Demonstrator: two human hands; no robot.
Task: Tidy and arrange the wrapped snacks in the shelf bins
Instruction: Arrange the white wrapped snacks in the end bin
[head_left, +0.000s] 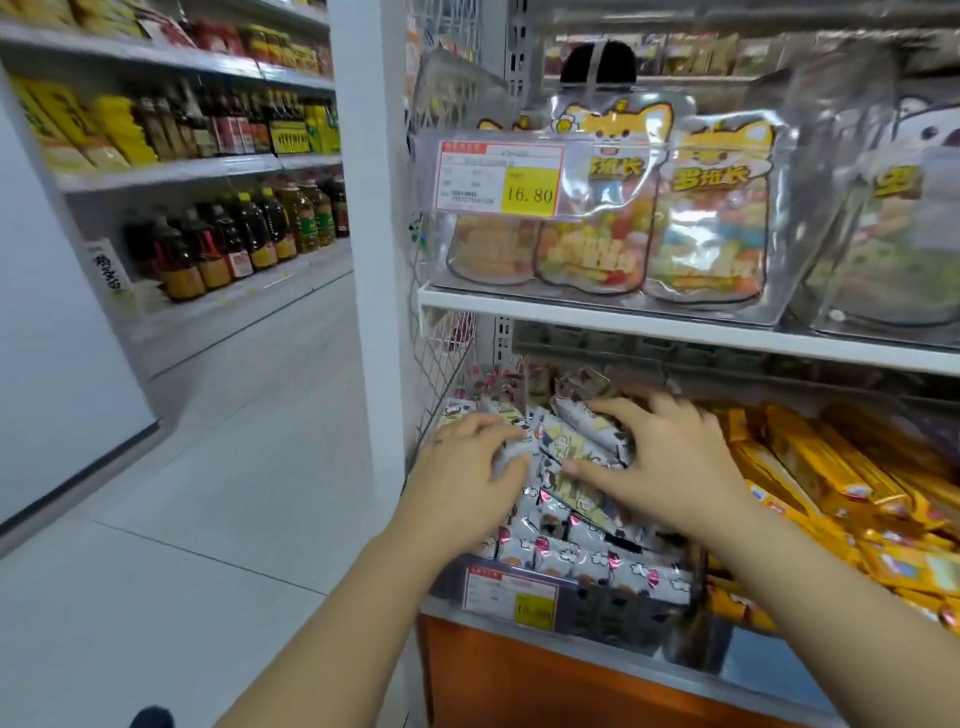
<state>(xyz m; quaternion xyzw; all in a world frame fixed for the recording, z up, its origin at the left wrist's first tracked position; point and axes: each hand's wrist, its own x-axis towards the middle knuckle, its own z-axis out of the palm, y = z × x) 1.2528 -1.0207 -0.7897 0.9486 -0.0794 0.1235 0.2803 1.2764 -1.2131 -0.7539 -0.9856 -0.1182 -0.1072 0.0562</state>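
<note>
Snacks (576, 447) in my grip: thin plastic film, glossy, crinkly. Yellow packs (831, 467): shiny foil-look wrap. Bin front (613, 618): clear plastic, smooth, reflective. Pouches (711, 208): clear glossy plastic. Shelf (675, 325): smooth white painted metal. Side mesh (441, 358): white-coated wire. Price tag (498, 179): paper in clear sleeve. Floor (234, 441): smooth tile w/ slight sheen.

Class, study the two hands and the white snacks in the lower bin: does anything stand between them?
Nothing visible does. The left hand and the right hand both grip the snacks inside the bin. The shelf above overhangs the bin but sits clear of both hands.
</note>
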